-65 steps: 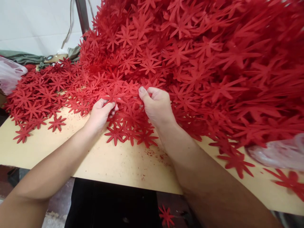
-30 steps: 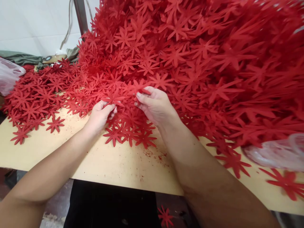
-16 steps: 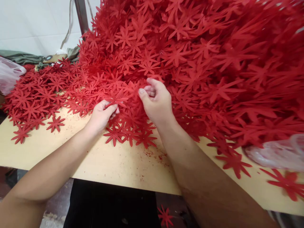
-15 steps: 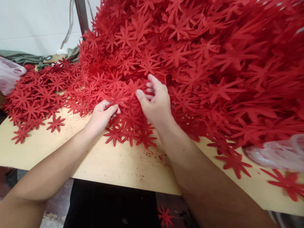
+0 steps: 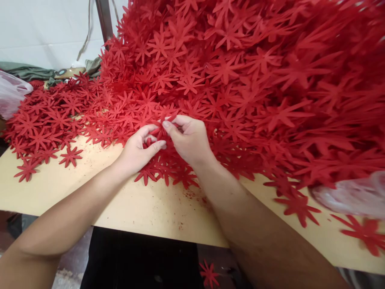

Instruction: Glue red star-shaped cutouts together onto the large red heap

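A: What has changed in the last moment?

B: The right hand (image 5: 190, 138) has come in from the edge of the tall heap of red, star-shaped, cloth-like flower cutouts (image 5: 234, 76) to meet the left hand (image 5: 135, 153). The left one's thumb, pressed down on a cutout a moment ago, has lifted away.

A: So how does each stand?

B: The right thumb and forefinger pinch a single slim-petalled red cutout (image 5: 160, 128). The left thumb and forefinger are parted, the forefinger curled beside that cutout; whether the other left fingers grip anything cannot be told against so much red.

A: And the pinched piece?

B: Between the two hands, above the heap's front fringe on the pale yellow, smooth-topped desk (image 5: 135, 204).

A: Meaning what for the work?

B: Apparently both hands now share one spot, the right one doing the gripping.
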Motion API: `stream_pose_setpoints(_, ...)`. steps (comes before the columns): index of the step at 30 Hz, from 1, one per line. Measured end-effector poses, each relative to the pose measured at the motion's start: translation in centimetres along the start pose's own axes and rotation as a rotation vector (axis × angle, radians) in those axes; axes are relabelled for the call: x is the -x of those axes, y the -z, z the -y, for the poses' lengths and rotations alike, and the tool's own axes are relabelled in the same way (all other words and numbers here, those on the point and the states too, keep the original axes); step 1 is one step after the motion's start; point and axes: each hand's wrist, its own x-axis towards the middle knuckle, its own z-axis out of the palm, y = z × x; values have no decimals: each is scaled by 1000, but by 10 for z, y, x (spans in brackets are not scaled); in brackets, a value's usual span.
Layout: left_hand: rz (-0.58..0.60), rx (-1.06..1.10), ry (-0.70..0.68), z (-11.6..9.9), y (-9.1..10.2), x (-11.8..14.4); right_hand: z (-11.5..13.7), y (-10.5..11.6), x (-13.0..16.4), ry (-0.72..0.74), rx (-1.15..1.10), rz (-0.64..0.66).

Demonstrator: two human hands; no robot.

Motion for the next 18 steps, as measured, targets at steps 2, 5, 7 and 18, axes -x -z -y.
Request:
stream_pose_setpoints(2,7,-51,6,-1,0,1,1,3,-2,-10,61,-89)
stream_pose_setpoints(5,-12,-71,11,-1,2,0,1,7,-3,5,220,-143)
stream_pose_setpoints(7,-61,-63,-4,-2,5,-1,1,9,-3,37,322,-179)
stream_pose_setpoints(18,-149,63,-33,-2,4,-1,0,-4,3,80,225,73)
